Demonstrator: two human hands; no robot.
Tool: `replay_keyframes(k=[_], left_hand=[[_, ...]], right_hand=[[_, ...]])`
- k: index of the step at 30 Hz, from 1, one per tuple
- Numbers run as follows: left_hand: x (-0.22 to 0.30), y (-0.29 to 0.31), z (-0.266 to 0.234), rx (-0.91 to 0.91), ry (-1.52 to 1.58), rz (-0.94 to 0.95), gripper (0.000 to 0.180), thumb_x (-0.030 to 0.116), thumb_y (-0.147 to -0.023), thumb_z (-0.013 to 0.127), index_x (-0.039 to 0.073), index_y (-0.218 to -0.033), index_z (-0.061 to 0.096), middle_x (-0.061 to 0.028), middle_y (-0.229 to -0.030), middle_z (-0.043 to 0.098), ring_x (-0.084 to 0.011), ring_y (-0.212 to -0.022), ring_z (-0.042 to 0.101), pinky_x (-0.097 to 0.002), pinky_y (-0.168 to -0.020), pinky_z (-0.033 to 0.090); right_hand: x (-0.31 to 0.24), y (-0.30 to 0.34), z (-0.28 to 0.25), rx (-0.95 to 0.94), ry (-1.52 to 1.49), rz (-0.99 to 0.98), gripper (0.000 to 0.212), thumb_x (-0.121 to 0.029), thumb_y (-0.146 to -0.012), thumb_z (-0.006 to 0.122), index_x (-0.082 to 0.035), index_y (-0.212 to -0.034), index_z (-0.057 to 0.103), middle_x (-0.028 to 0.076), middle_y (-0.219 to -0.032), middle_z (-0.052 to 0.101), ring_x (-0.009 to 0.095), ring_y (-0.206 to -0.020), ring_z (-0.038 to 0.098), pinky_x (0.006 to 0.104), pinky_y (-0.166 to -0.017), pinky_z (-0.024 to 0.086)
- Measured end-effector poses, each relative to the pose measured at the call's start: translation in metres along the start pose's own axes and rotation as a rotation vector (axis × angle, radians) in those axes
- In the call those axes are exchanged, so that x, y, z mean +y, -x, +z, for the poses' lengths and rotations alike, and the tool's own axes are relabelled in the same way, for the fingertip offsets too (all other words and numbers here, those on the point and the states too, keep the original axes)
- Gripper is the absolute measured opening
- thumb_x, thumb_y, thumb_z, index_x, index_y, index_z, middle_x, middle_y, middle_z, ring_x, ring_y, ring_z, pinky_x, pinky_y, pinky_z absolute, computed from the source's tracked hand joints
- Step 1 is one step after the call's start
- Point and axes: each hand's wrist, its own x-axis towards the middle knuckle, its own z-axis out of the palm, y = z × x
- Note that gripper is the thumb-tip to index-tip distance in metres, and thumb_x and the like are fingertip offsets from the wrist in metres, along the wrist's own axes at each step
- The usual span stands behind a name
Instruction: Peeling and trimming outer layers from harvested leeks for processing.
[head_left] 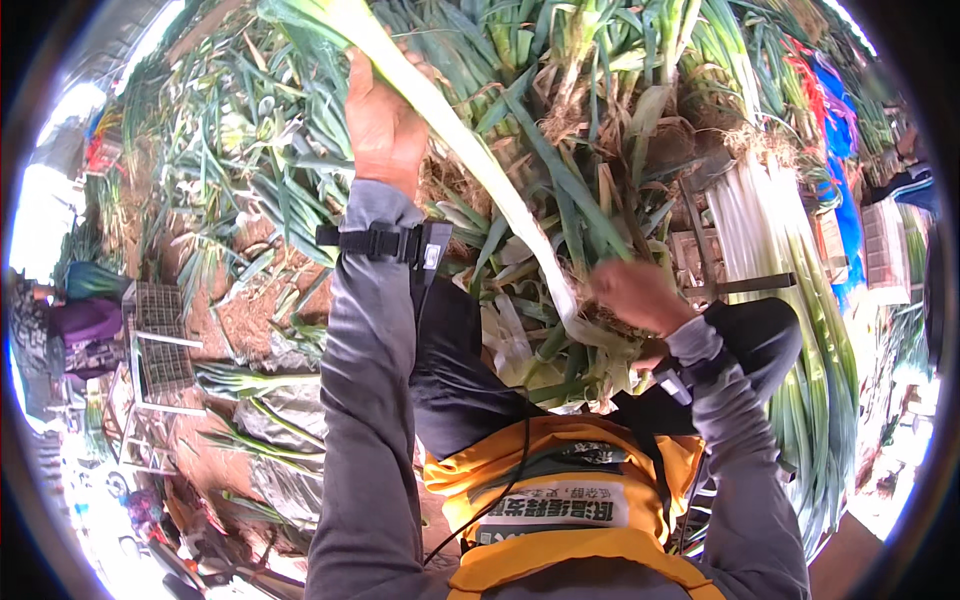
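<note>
My left hand (385, 125) is raised and closed around the green upper part of a long leek (480, 165). The stalk runs down and to the right, pale toward its lower end. My right hand (640, 298) grips that lower white end near my lap, where loose peeled leaves hang. Both forearms wear grey sleeves, and a black strap with a small device (385, 243) sits on my left wrist. An orange and yellow apron (560, 500) covers my front.
A big heap of unpeeled leeks with roots and soil (560, 90) fills the ground ahead. Cleaned white leeks lie in a row (790, 300) at right. A wire crate (160, 335) and another person stand at left. Trimmed leaves lie on bare earth (260, 430).
</note>
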Motion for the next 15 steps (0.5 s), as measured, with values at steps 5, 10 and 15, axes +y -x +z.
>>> replay_keyframes(k=[5, 10, 15], left_hand=[[-0.018, 0.001, 0.016, -0.091, 0.180, -0.069, 0.047, 0.036, -0.100, 0.054, -0.006, -0.123, 0.054, -0.0085, -0.094, 0.054, -0.0183, -0.084, 0.052, -0.0351, -0.082, 0.050], [-0.026, -0.001, 0.018, -0.062, 0.078, -0.202, 0.056, 0.044, -0.101, 0.049, -0.005, -0.129, 0.048, -0.0145, -0.108, 0.056, -0.0260, -0.097, 0.056, -0.0427, -0.095, 0.048], [-0.032, 0.004, 0.024, 0.335, -0.310, -0.064, 0.058, 0.049, -0.099, 0.050, 0.003, -0.134, 0.045, -0.0199, -0.121, 0.056, -0.0320, -0.110, 0.057, -0.0502, -0.102, 0.046]], right_hand=[[-0.041, -0.064, -0.080, 0.318, -0.892, -0.227, 0.051, -0.048, -0.095, 0.059, -0.003, -0.118, 0.065, 0.013, -0.097, 0.068, 0.022, -0.078, 0.065, 0.0377, -0.069, 0.054], [-0.080, -0.087, -0.099, 0.293, -0.984, -0.317, 0.044, -0.039, -0.096, 0.063, 0.003, -0.110, 0.066, 0.012, -0.090, 0.067, 0.017, -0.077, 0.064, 0.0386, -0.066, 0.050], [-0.069, -0.110, -0.059, 0.916, -0.628, -0.351, 0.025, -0.022, -0.095, 0.064, 0.002, -0.103, 0.065, 0.022, -0.084, 0.064, 0.032, -0.071, 0.065, 0.0413, -0.063, 0.048]])
